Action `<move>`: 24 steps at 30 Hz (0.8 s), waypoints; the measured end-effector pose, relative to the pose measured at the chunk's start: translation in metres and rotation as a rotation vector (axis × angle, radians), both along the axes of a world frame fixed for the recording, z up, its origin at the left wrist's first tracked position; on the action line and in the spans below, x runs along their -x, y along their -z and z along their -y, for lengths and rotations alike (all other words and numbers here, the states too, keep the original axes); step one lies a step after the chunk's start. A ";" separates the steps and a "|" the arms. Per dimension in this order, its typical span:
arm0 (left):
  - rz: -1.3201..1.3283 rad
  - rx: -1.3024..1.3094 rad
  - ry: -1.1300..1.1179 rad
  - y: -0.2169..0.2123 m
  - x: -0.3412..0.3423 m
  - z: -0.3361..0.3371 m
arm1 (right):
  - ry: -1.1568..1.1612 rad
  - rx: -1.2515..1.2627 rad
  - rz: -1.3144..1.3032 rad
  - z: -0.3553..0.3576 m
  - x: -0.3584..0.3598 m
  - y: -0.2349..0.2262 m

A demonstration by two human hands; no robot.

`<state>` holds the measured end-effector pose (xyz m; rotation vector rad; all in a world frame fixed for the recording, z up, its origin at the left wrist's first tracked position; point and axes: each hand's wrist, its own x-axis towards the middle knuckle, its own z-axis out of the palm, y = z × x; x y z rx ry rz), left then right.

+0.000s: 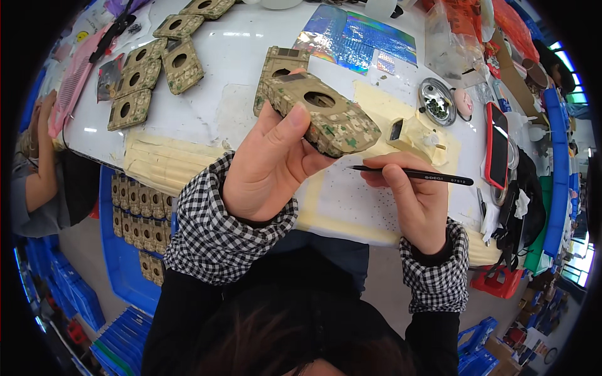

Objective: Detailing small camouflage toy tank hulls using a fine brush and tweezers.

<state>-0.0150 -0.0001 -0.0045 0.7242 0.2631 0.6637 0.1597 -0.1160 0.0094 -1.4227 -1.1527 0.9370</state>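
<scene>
In my left hand (269, 163) I hold a camouflage-patterned model tank hull (332, 119), tilted above the table, with a round hole in its top. My right hand (411, 194) pinches a thin black paintbrush (433, 175). Its dark tip points left, just below the hull and apart from it. Behind the held piece, another camouflage hull (282, 59) lies on the table. Below the brush tip is a white sheet (351, 203) covered in small dark dots. A small tape-wrapped pot (417, 138) stands beyond my right hand.
Several more hulls (179, 59) lie at the far left. A blue crate (116, 263) below the table holds rows of them. To the right are a round metal dish (437, 101) with dark green bits and a red-cased phone (496, 144). Another person's arm (44, 156) shows at the left.
</scene>
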 end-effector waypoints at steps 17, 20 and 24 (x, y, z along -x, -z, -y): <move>-0.021 -0.017 -0.002 0.001 0.002 0.000 | -0.046 0.047 0.122 -0.005 -0.002 0.006; -0.030 -0.015 -0.003 0.000 0.002 0.000 | -0.042 0.052 0.115 -0.004 -0.002 0.007; -0.035 -0.020 -0.001 0.000 0.002 0.000 | 0.012 0.039 0.061 -0.005 0.001 0.007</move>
